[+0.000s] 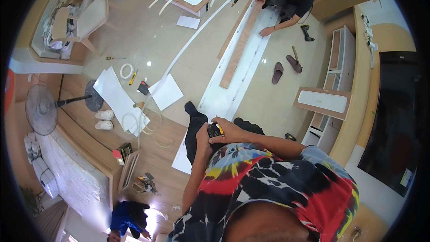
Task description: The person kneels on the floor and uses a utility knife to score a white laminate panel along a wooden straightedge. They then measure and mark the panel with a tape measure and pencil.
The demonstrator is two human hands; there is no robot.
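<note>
Close in front of my body, my left hand (204,137) is closed around a small dark rounded object (213,130) whose kind I cannot make out. My right hand (230,131) meets it from the other side and grips a thin yellow-and-black pencil-like stick (220,130). Below my hands, between my feet, runs a long white sheet (219,103) on the floor. A brown wooden strip (237,65) lies along it. At its far end a crouching person in black (293,0) rests one hand (267,31) on the sheet, the other near the strip.
A long pale strip (197,36) crosses the floor. On the left lie white panels (117,96), a tape roll (126,71) and a standing fan (42,109). Slippers (277,72) and a low white cabinet (342,58) are right. Another person in blue (127,217) is at lower left.
</note>
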